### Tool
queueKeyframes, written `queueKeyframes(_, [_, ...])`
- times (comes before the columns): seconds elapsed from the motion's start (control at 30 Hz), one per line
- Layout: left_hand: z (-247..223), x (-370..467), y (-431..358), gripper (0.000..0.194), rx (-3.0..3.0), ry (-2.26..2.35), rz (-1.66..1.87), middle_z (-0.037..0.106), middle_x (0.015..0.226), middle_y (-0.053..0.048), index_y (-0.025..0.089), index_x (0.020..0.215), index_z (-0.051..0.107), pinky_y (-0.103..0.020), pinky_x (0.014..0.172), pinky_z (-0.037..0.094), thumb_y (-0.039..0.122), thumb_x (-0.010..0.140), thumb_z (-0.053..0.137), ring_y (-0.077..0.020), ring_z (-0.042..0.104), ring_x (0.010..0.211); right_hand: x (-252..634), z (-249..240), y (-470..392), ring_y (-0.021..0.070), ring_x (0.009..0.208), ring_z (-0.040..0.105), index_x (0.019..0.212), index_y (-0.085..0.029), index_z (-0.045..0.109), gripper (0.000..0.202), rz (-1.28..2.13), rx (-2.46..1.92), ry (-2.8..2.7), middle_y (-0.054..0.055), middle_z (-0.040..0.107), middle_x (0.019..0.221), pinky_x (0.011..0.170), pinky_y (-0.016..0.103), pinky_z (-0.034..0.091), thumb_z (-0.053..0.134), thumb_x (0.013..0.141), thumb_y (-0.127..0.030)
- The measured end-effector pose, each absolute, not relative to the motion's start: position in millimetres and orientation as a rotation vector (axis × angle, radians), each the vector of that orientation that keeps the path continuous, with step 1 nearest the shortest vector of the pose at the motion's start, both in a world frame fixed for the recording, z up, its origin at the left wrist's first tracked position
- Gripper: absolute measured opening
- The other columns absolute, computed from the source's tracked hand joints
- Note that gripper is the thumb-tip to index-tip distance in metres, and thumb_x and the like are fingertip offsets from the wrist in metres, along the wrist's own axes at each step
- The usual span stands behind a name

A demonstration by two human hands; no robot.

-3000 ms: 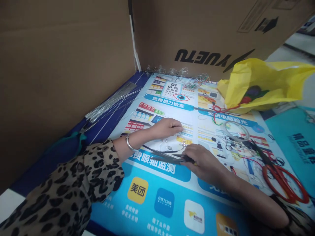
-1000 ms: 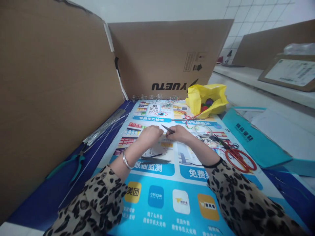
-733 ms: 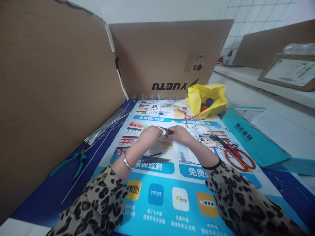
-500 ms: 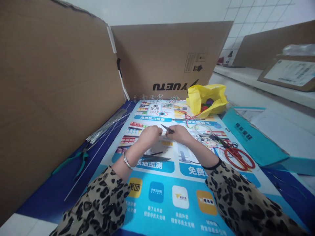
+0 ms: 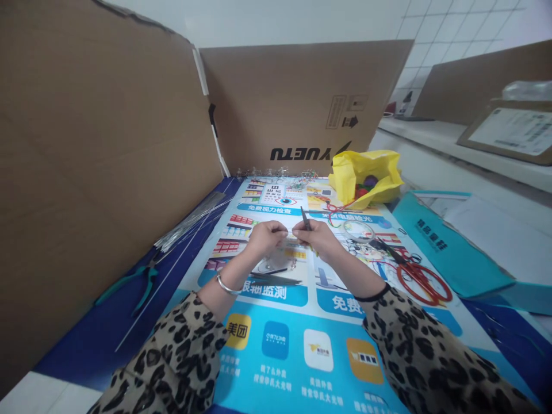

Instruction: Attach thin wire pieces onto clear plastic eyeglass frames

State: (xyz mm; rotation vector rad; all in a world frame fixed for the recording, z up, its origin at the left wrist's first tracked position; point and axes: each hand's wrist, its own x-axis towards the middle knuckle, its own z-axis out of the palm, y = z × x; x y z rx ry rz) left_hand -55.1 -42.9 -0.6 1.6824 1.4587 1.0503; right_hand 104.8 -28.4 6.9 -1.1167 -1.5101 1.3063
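My left hand [image 5: 267, 237] is closed in a pinch above the printed sheet; what its fingertips hold is too small to make out. Facing it across a narrow gap, my right hand [image 5: 318, 237] is closed around a dark pointed tool [image 5: 305, 218], whose tip sticks up past the fingers. Its handle is mostly hidden in the palm, so its exact kind cannot be told. Beneath the hands lie thin dark strips [image 5: 276, 279] and a small clear, beaded-looking thing [image 5: 276, 263], partly blurred.
Green-handled pliers [image 5: 144, 279] and a bundle of silvery wires [image 5: 185, 224] lie at left. To the right are red-handled scissors [image 5: 420, 279], a clear roll [image 5: 359, 231] and a teal box [image 5: 444, 241]. Behind stand a yellow bag [image 5: 345, 178], wire pieces [image 5: 282, 174] and cardboard walls [image 5: 259, 103].
The tool in my right hand has swung from pointing left to pointing upward. My two hands' fingertips have drawn slightly closer together. The view has shifted a little.
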Motion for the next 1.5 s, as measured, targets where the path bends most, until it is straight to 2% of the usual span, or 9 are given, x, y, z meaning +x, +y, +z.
queueKeyframes(0.43, [-5.6,-42.9,-49.1,0.013,1.251,1.13,1.263,0.053,0.052,0.004,0.014,0.067,0.059,-0.022,0.054,0.044,0.025,0.065,0.063,-0.0083,0.05,0.05,98.6,-1.8,-30.0,0.0084,0.047,0.046,0.068,-0.016,0.054,0.025,1.421,-0.999,-1.252,-0.005,0.051,0.049,0.05,0.024,0.036,0.071,0.056,-0.031])
queueKeyframes(1.13, [-7.6,-40.6,-48.7,0.012,1.121,1.127,1.37,0.056,0.058,0.002,0.014,0.067,0.061,-0.023,0.054,0.043,0.024,0.062,0.067,-0.0085,0.051,0.05,96.7,-4.1,-30.9,0.0089,0.047,0.046,0.067,-0.017,0.054,0.029,1.423,-1.005,-1.263,-0.005,0.051,0.048,0.049,0.024,0.036,0.073,0.053,-0.035])
queueKeyframes(1.33, [-4.3,-40.2,-49.7,0.014,1.155,1.116,1.351,0.057,0.059,0.002,0.015,0.069,0.062,-0.023,0.052,0.043,0.027,0.064,0.068,-0.0099,0.052,0.052,97.4,-8.1,-29.0,0.0088,0.046,0.045,0.069,-0.017,0.053,0.028,1.341,-1.059,-1.335,-0.005,0.05,0.049,0.048,0.023,0.036,0.069,0.057,-0.037])
queueKeyframes(1.5, [-1.8,-41.1,-50.6,0.014,1.135,1.076,1.376,0.056,0.058,0.002,0.015,0.065,0.06,-0.021,0.052,0.043,0.026,0.064,0.068,-0.0102,0.053,0.054,95.1,-9.5,-31.6,0.0107,0.048,0.048,0.074,-0.017,0.052,0.03,1.195,-1.108,-1.527,-0.003,0.052,0.053,0.048,0.025,0.038,0.057,0.069,-0.046])
